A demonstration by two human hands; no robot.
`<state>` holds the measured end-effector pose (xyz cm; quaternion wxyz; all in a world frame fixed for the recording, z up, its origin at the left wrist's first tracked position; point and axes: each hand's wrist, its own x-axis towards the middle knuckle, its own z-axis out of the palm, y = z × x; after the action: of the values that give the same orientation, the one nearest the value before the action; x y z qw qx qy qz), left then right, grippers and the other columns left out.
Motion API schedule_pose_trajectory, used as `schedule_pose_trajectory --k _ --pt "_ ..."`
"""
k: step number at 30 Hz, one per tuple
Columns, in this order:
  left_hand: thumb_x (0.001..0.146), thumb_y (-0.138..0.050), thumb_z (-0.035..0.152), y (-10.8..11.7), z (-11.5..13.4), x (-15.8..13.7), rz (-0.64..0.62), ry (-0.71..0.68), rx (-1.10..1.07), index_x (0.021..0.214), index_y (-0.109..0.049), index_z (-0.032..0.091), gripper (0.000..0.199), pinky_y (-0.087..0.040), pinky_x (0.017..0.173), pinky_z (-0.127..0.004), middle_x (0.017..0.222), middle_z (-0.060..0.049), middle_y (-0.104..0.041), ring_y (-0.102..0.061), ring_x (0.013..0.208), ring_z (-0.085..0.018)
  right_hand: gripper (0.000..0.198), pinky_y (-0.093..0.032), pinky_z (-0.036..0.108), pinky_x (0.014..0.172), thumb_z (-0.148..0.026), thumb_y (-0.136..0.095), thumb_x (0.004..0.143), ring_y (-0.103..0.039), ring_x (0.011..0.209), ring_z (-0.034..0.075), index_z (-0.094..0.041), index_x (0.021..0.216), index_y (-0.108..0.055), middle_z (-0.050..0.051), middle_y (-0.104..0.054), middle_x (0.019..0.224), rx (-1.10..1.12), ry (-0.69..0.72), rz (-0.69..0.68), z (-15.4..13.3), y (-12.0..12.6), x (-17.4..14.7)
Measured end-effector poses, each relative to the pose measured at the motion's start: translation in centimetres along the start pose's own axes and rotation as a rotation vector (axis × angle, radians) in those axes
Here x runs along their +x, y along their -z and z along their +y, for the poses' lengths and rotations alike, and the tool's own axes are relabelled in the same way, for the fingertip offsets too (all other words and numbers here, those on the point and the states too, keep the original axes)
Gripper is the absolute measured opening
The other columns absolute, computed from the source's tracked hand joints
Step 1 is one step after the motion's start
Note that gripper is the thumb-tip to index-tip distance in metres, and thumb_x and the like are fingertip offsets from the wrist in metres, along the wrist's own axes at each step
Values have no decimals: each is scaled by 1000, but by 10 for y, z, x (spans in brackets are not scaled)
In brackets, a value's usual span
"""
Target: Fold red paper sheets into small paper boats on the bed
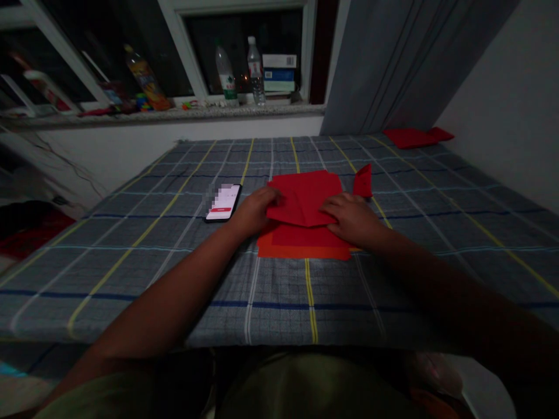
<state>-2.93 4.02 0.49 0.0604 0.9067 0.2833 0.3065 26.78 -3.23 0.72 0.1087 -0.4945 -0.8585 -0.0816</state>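
Note:
A creased sheet of red paper point(301, 201) is held by its two sides, its near edge lifted a little. My left hand point(257, 208) is closed on its left edge, fingers curled over the paper. At the right edge, my right hand point(351, 215) grips the same sheet, thumb below and fingers on top. Under it lie more red sheets and an orange sheet point(301, 252) on the checked cloth point(279, 291). A small folded red paper piece point(363, 181) stands just beyond my right hand. To the left of my left hand lies a phone point(223, 202) with its screen lit.
More red paper point(411, 137) lies at the far right corner. On the windowsill point(174, 113) stand a green-labelled bottle point(226, 75), a clear bottle point(255, 73), a stack of boxes point(279, 73) and an orange drink bottle point(146, 78). A grey curtain point(375, 64) hangs behind the cloth-covered surface.

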Motion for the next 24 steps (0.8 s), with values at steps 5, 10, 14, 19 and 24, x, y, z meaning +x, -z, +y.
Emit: schedule_pose_trajectory --k 5,10,14,19,24 --pt "84 -62 9 15 -16 2 -279 -107 27 116 -70 21 35 -45 116 -46 141 -11 -67 -58 137 -25 32 -43 47 95 -15 -62 87 -64 116 33 -19 115 -76 11 -76 123 -29 12 -46 5 6 0" --pt "83 -53 5 24 -2 5 -334 -103 191 130 -70 24 53 -44 115 -48 140 -8 -69 -62 133 -25 30 -41 46 94 -17 -63 85 -63 113 33 -21 112 -77 11 -75 117 -47 37 -89 -1 9 -1" --pt "93 -50 18 16 30 5 -366 -121 180 128 -71 18 41 -51 106 -47 129 -12 -74 -70 119 -28 32 -40 46 95 -19 -62 83 -63 111 33 -19 112 -76 13 -73 114 -21 67 -93 -12 16 -4" --pt "107 -45 42 0 49 4 -462 -117 192 130 -70 18 42 -49 110 -44 134 -13 -71 -66 125 -27 32 -41 44 93 -12 -56 76 -65 104 30 -18 104 -73 11 -76 107 147 107 -3 -15 19 -7" --pt "105 -48 47 -8 50 2 -512 -59 209 137 -66 17 47 -47 111 -48 147 -15 -62 -61 133 -31 26 -44 41 88 -11 -54 73 -67 94 27 -19 93 -69 9 -76 93 357 159 141 -7 12 -6"
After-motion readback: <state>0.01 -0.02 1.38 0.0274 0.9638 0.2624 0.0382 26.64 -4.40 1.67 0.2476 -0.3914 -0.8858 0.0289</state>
